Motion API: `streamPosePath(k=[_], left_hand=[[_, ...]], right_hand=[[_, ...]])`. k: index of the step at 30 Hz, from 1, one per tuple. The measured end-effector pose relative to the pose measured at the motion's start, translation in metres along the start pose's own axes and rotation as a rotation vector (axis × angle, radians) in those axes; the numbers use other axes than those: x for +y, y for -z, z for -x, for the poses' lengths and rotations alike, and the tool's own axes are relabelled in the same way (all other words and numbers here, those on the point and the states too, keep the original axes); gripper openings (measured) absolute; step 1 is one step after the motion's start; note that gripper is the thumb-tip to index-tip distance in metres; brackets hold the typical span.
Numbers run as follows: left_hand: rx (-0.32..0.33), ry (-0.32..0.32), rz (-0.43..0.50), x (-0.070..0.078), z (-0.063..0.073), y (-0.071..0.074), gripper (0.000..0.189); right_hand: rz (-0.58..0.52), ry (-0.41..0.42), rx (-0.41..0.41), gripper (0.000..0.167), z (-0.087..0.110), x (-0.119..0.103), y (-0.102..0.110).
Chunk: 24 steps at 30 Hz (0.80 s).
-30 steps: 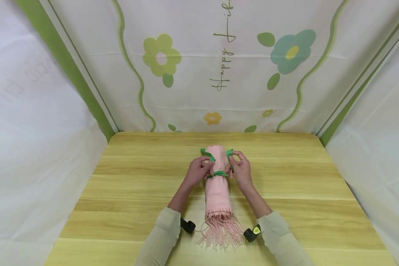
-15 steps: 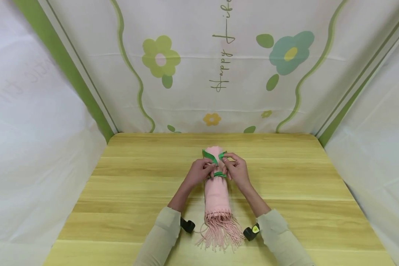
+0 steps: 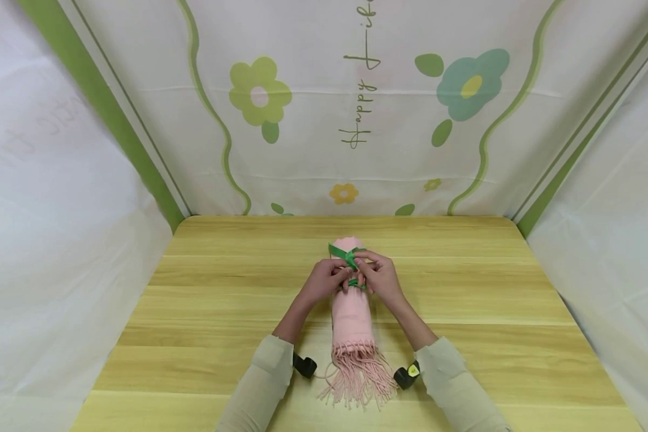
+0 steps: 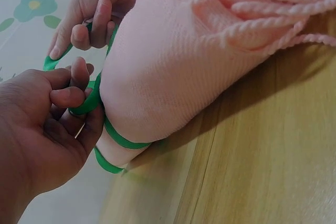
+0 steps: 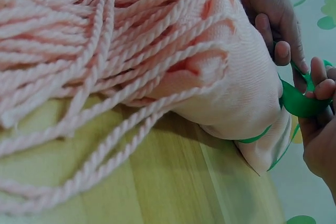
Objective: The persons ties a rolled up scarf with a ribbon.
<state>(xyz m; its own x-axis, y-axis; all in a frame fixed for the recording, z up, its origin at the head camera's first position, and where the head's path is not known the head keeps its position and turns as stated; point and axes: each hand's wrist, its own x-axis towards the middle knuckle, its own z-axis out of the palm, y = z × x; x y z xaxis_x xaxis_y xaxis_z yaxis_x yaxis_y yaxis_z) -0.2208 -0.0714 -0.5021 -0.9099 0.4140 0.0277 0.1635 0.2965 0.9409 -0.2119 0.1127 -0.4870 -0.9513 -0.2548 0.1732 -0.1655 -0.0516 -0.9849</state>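
A rolled pink scarf (image 3: 352,318) lies lengthwise on the table, its twisted fringe (image 3: 359,378) spread toward the person. Green ribbon (image 3: 339,251) wraps the roll, with its ends brought together above the upper part. My left hand (image 3: 324,281) pinches the ribbon from the left side; in the left wrist view a green loop (image 4: 86,104) passes between its fingers. From the right, my right hand (image 3: 382,279) pinches the other ribbon end, fingertips close to the left hand's. Fingers partly hide where the ribbon ends cross.
The wooden table (image 3: 464,288) extends on both sides of the scarf. A white floral-printed curtain (image 3: 313,120) stands behind it, with white sheets (image 3: 59,240) at the sides. Small black devices (image 3: 305,366) sit at both wrists, beside the fringe.
My right hand has moved left with its ribbon end, bringing it over the scarf to cross the left end. The left hand has stayed nearly in place, and the scarf lies where it was.
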Motion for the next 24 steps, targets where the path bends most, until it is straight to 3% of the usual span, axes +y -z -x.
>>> streamPosePath(k=[10,24], left_hand=[[-0.012,-0.025,-0.012,-0.0011,-0.0004,0.0006,0.027],[-0.016,-0.023,-0.008,-0.0007,-0.0007,0.0003,0.037]], right_hand=[[0.042,-0.062,-0.017,0.026,0.0007,-0.0013,0.0009],[0.069,-0.086,-0.028,0.028,0.0013,-0.0050,-0.0021]])
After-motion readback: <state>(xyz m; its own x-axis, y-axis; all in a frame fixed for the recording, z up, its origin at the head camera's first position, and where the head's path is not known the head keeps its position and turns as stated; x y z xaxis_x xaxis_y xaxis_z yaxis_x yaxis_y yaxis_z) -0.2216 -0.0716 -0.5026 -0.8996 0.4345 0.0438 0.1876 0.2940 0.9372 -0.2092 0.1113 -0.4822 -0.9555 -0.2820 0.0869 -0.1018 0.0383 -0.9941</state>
